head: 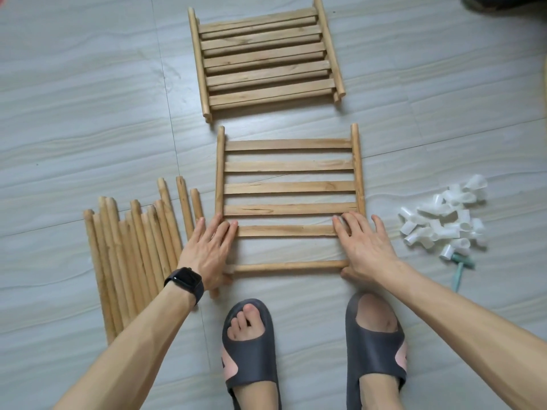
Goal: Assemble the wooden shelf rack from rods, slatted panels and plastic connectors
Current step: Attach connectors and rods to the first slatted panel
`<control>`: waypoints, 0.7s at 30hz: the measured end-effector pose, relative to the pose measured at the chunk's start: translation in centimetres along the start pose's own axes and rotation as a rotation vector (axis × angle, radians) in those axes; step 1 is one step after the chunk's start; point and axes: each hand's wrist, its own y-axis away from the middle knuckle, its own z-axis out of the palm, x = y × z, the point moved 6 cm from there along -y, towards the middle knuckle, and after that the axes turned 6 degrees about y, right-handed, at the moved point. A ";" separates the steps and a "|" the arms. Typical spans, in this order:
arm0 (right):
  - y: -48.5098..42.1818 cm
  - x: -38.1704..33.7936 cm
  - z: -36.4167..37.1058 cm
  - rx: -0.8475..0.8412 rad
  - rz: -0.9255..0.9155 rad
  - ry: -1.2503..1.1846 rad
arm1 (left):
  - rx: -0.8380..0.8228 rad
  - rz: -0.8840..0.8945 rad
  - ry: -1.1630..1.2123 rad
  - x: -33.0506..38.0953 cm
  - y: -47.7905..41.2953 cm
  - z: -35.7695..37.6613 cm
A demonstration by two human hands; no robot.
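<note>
A slatted wooden panel (pixel 288 187) lies flat on the floor in front of me. My left hand (pixel 211 251) rests with straight fingers on its near left corner. At the near right corner, my right hand (pixel 362 247) lies flat on the side rail. A loose rod (pixel 288 266) lies across the panel's near end between my two hands, and my thumbs touch its ends. Further away sits a stack of slatted panels (pixel 266 59). A bundle of several rods (pixel 139 253) lies to the left. White plastic connectors (pixel 444 218) are heaped at the right.
My feet in dark grey slippers (pixel 251 350) stand just behind the panel. A small teal mallet (pixel 461 266) lies beside the connector pile. The grey tiled floor (pixel 74 113) stretches out to the far left. A dark object (pixel 503 2) sits at the top right corner.
</note>
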 end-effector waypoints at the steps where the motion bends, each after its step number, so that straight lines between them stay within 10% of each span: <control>1: -0.1 -0.1 -0.1 0.007 0.001 0.008 | -0.004 0.009 -0.024 0.2 -0.2 -0.3; 21: -0.4 0.8 -0.1 0.055 0.019 0.008 | 0.091 0.049 -0.019 1.6 -0.4 -1.4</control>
